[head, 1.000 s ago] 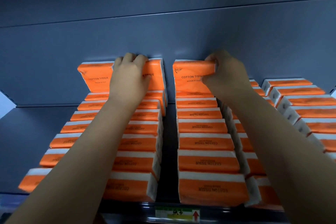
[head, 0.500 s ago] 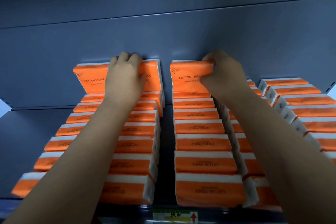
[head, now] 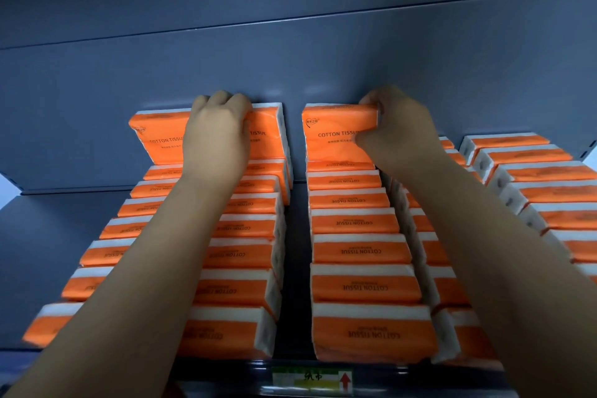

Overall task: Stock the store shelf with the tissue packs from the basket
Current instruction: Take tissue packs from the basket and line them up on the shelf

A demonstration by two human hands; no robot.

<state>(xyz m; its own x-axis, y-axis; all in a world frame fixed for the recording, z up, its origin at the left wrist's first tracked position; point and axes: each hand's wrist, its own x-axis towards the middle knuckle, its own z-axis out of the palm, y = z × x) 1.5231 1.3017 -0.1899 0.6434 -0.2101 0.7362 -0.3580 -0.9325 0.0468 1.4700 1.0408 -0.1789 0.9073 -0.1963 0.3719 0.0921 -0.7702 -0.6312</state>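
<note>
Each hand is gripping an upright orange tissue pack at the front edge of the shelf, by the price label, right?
Not quite. The left hand grips the left upright orange tissue pack and the right hand grips the right upright orange tissue pack at the back of the shelf, against the grey back panel, not at the front edge. The head view shows it.

Little has moved, as far as I can see. My left hand point(head: 216, 139) has slid slightly leftward along the top edge of the upright left pack point(head: 155, 139), so the word TISSUE now shows to the right of it. That pack and the column point(head: 245, 252) under it sit a touch further left in my view than a second ago. The gap to the upright right pack point(head: 336, 132) looks marginally wider. My right hand point(head: 397, 136) has crept a little leftward on its pack's end
</note>
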